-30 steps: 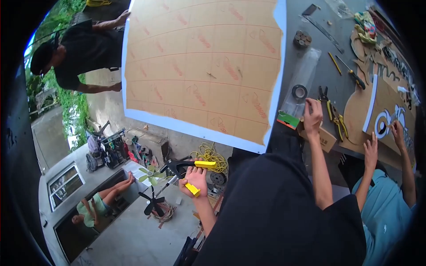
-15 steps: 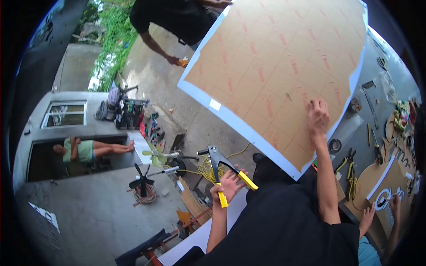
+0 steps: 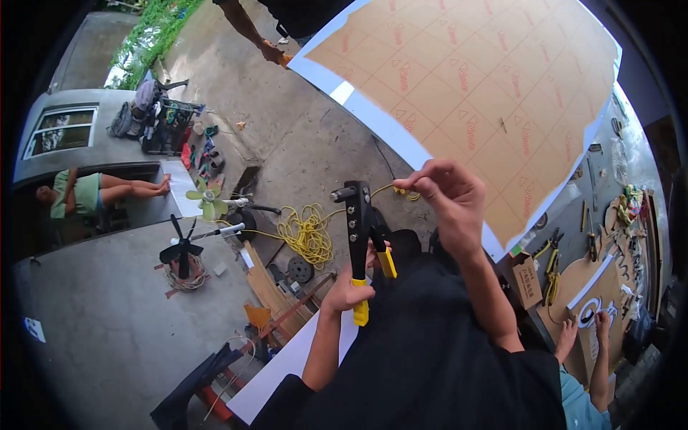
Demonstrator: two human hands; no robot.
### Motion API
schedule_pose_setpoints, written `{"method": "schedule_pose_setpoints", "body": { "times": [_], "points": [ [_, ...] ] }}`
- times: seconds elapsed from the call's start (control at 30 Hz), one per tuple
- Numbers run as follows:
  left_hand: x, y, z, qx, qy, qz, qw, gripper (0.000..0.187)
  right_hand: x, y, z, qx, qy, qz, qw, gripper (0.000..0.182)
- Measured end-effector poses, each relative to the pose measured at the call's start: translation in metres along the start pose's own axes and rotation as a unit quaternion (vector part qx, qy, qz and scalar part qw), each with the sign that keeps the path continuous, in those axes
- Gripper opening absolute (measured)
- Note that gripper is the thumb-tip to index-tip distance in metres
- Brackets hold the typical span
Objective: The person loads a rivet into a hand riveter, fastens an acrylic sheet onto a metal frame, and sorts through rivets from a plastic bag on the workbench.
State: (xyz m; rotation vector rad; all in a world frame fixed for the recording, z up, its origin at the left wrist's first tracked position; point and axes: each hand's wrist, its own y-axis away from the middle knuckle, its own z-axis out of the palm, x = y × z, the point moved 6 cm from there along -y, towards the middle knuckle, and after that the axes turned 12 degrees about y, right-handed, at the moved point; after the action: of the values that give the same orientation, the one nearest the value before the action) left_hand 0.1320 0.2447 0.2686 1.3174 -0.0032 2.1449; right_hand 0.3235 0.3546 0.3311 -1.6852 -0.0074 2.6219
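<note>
My left hand point(image 3: 351, 288) is wrapped round the yellow grips of a black hand riveter point(image 3: 357, 229), whose head points up. My right hand point(image 3: 453, 201) is raised just right of the tool, thumb and index finger pinched together; what they hold is too small to make out. Behind it lies a large panel point(image 3: 466, 93) covered in brown printed paper with a white-blue border. A small thin dark piece point(image 3: 503, 125) rests on the panel.
A person in black point(image 3: 244, 25) stands at the panel's far left corner. Yellow cord point(image 3: 307, 236) lies on the floor. A small box point(image 3: 527, 279), pliers point(image 3: 552, 276) and a co-worker's hands point(image 3: 567, 337) are at the right. Someone sits in the doorway point(image 3: 86, 190).
My right hand has come off the panel and moved left toward the riveter. My left hand has closed more round the grips, and the tool stands more upright. The view has shifted.
</note>
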Motion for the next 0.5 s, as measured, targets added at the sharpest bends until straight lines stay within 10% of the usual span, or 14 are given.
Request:
{"method": "schedule_pose_setpoints", "body": {
  "times": [0.5],
  "points": [
    [0.103,0.035,-0.110,-0.026,-0.274,0.022,0.961,0.107,0.017,-0.006,0.193,0.078,0.080,-0.138,0.984,0.012]
  ]
}}
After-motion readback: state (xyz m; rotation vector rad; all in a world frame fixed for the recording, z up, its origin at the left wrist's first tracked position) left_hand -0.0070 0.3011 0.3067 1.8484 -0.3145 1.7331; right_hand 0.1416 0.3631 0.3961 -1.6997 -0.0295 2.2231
